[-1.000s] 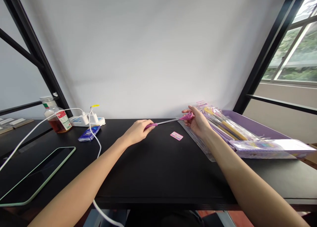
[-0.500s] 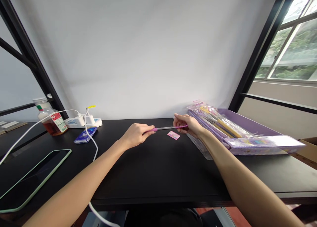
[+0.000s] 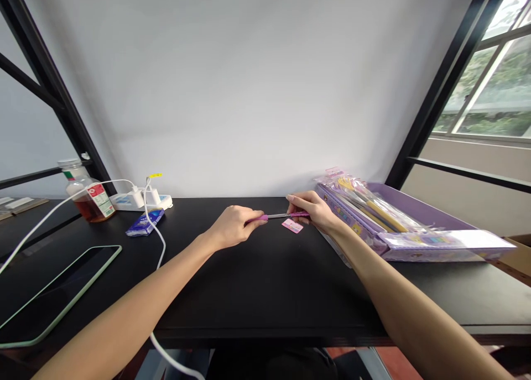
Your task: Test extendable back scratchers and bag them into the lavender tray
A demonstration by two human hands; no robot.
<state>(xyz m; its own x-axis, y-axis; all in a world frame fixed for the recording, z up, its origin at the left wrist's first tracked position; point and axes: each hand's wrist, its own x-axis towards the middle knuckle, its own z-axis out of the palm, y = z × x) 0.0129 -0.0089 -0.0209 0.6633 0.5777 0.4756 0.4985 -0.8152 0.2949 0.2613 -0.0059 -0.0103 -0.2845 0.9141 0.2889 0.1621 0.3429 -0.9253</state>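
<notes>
Pink-ended metal rod (image 3: 277, 216) is held level in the air, just above the black bench (image 3: 232, 297), between the two hands. The left hand (image 3: 235, 227) pinches one pink end, with its fingers curled shut around it. The right hand (image 3: 312, 211) pinches the other pink end with its fingers and thumb, so the shiny middle of the rod shows between the two hands. (Fingers cover most of the pink ends, so I cannot tell just what kind of tool this is.) The hands are near each other, not spread wide. Right under the rod, just beside the right hand, a small pink card (image 3: 292, 225) lies flat on the bench. Further right, a purple tray (image 3: 418, 207) holds plastic packs (image 3: 369, 211) of long yellow and purple sticks, and a long flat packet (image 3: 448, 246) lies at its front. Over on the left stand a bottle of brown liquid (image 3: 93, 202) and a white power strip (image 3: 124, 203). A blue packet (image 3: 145, 223) lies near them, a white cable (image 3: 158, 247) runs over the bench, and a green-edged tablet (image 3: 53, 291) lies flat by the left arm. None of these things is in the way of the hands.
</notes>
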